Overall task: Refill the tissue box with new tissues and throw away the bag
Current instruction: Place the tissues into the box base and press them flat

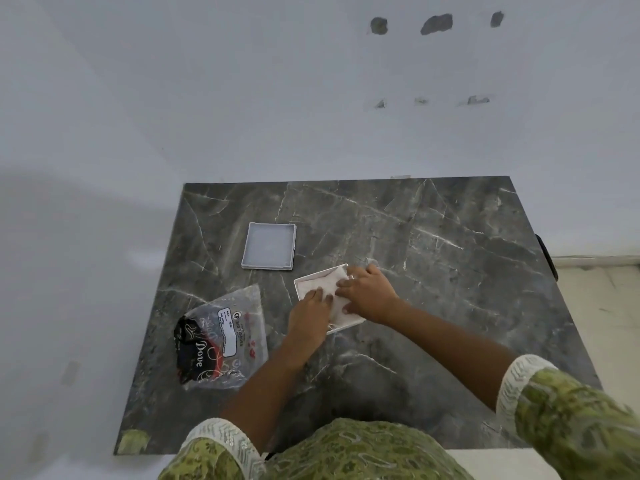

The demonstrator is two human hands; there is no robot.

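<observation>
A white square tissue box (300, 285) lies open on the dark marble table (433, 271), filled with a pale pink stack of tissues (323, 282). Both hands rest flat on that stack. My left hand (310, 313) presses its near left part, fingers spread. My right hand (369, 292) covers the right side, fingers pointing left. The box's grey lid (269, 246) lies upturned further back on the left. The clear plastic tissue bag (221, 337), printed in black and red, lies crumpled on the table to the left of my left arm.
The table stands against a pale wall (242, 98), with light floor to its left. Green patterned sleeves and clothing fill the bottom of the view. A dark object (547, 254) sticks out at the table's right edge.
</observation>
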